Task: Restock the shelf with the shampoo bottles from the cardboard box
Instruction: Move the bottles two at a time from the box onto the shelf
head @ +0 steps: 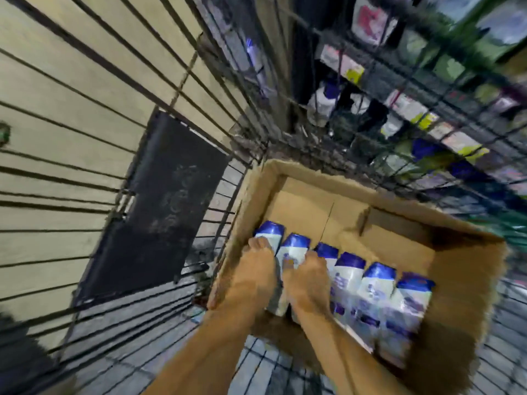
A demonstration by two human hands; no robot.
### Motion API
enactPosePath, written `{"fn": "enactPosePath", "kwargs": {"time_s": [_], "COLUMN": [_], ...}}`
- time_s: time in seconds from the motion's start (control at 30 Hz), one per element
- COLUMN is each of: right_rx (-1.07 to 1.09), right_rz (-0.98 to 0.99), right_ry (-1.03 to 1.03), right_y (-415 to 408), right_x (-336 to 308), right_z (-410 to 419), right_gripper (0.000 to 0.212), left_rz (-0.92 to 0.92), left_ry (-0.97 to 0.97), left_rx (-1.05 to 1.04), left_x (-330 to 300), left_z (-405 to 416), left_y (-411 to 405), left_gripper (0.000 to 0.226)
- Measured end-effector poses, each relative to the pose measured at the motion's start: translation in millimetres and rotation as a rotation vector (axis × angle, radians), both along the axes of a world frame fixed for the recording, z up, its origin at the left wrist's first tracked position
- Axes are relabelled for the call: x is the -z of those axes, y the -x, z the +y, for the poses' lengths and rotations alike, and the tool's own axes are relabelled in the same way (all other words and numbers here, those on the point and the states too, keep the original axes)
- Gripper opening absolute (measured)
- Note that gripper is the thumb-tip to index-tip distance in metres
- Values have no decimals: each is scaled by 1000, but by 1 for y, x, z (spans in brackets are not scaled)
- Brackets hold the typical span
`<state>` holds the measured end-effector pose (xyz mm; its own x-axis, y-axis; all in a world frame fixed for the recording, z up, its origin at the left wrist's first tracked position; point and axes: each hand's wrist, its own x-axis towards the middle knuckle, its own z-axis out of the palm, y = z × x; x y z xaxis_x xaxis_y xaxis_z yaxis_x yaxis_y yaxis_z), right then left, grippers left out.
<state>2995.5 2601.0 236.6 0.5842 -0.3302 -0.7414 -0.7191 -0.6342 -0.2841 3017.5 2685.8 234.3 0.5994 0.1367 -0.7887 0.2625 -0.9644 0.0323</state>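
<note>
cardboard box (462, 280) sits in wire cart (119, 155), far half bare, near wall lined | shampoo bottles (379, 297) white, blue caps, one row, blurred | left hand (251, 277) and right hand (305, 283) each grasp a bottle at the row's left end

Wire cart (119, 192) carries open cardboard box (467, 295); dark flat panel (159, 206) leans against cart side
</note>
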Motion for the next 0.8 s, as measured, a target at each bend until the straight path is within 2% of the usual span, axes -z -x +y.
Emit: {"fn": "enactPosePath", "kwargs": {"time_s": [0.07, 0.17, 0.2, 0.3, 0.37, 0.43, 0.5, 0.53, 0.6, 0.67, 0.8], "right_rx": [-63, -107, -86, -90, -86, -38, 77, 125, 191, 263, 354], "right_rz": [28, 61, 63, 4, -49, -22, -42, -73, -142, -210, -330], "right_ry": [70, 98, 100, 122, 72, -20, -131, -190, -264, -291, -371], "right_y": [-3, -11, -14, -16, -15, -18, -21, -20, -14, -6, 5], "right_x": [3, 8, 10, 8, 11, 14, 20, 19, 15, 7, -14], "right_z": [5, 8, 7, 9, 10, 6, -2, -6, -17, -32, -71], "right_gripper": [60, 61, 60, 67, 80, 87, 70, 57, 46, 44, 41], "left_rz": [-36, -121, -174, -245, -262, -254, -245, -273, -362, -328, -194], "left_ry": [-47, -146, -160, -180, -144, -119, -78, -45, 29, 75, 83], "left_rx": [-9, -8, -10, 86, 106, 101, 18, -32, -107, -166, -251], "left_x": [10, 18, 21, 28, 34, 33, 34, 35, 34, 29, 15], "left_z": [-4, -10, -11, -7, -7, -11, -15, -16, -17, -16, -12], "left_y": [5, 11, 10, 20, 33, 45, 50, 49, 40, 27, 10], "left_gripper": [69, 77, 74, 38, 34, 40, 45, 39, 31, 43, 92]}}
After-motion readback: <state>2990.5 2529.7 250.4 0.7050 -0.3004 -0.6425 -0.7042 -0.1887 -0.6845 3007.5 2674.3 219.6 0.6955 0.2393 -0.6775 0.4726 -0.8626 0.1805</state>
